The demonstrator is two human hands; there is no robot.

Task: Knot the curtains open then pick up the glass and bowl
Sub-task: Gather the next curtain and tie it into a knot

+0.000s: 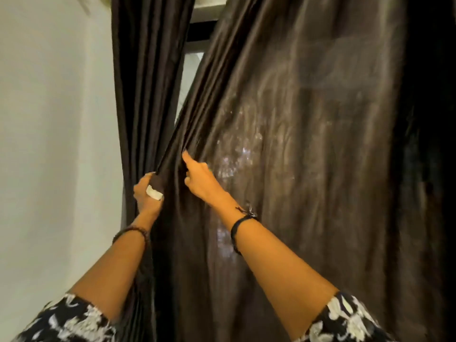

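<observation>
Both hands are up at the curtains, apart from each other but working the same bundle of cloth. From my remote seat I see the left hand [148, 193] curled round a gathered rope of the right-hand curtain panel [296, 144], thumb side towards me, a white strip on one finger. It grips where the folds converge, which I read as holding the gather so it cannot spill back across the window [191, 67]. The right hand [197, 176] sits just beside it, slightly higher, fingers tucked into the pleats and pinching more fabric in towards the bundle. A left-hand curtain panel [148, 82] hangs straight against the pale wall [49, 119], and a sliver of daylight shows between the two panels above the hands. Dark bracelets circle both wrists; patterned sleeves [345, 322] fill the lower corners. No knot is formed yet, in my judgement: the cloth is only being collected. Glass and bowl are nowhere in my view, so that part of the job is presumably untouched.
</observation>
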